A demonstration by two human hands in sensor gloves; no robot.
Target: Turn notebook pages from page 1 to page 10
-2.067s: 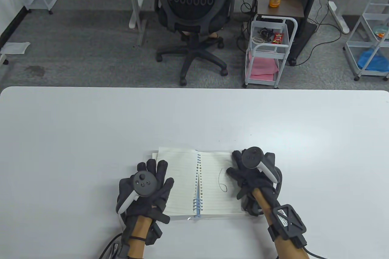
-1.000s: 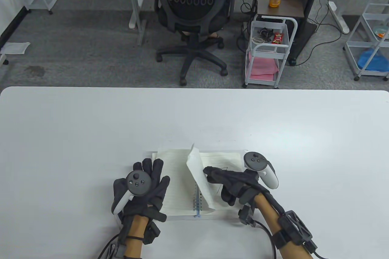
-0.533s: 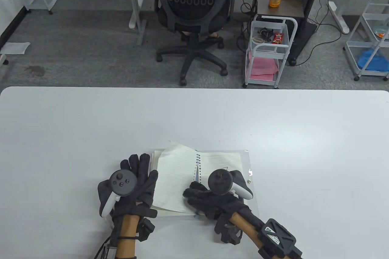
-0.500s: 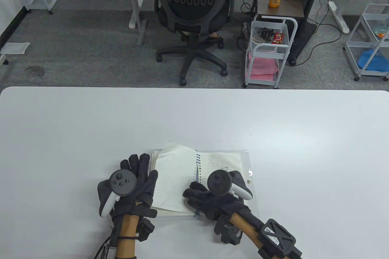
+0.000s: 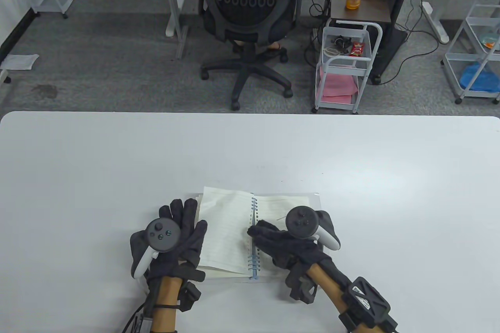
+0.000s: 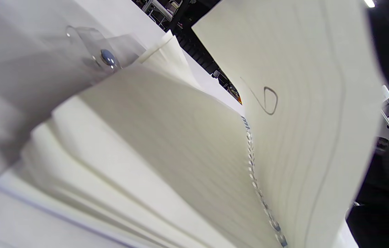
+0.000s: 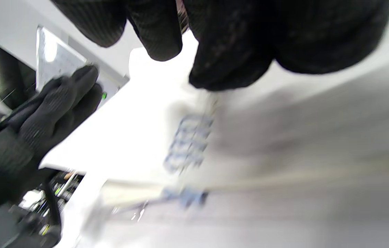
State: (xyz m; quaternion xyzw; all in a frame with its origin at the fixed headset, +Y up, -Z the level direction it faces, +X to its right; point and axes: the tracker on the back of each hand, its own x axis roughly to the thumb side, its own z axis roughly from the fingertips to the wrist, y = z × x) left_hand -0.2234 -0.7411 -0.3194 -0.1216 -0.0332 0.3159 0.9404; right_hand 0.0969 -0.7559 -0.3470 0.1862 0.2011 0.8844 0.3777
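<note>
The spiral notebook lies open near the table's front edge. My left hand rests flat with fingers spread at the left edge of the left-hand pages. My right hand lies over the right page, holding nothing, with its fingertips at the blue spiral. The turned leaf sits on the left side, still slightly raised. The left wrist view shows that leaf from below, with its handwritten "6", above the spiral. The right wrist view is blurred; my right hand's fingers hang over the spiral.
A clear plastic cover with a snap lies under the notebook and sticks out at its right. The white table spreads wide on all sides. An office chair and a cart stand beyond the far edge.
My right hand lifted the page marked 6 and swept it left over the spiral. The page now lies on the left side. My left hand shifted aside, then came back to the left edge.
</note>
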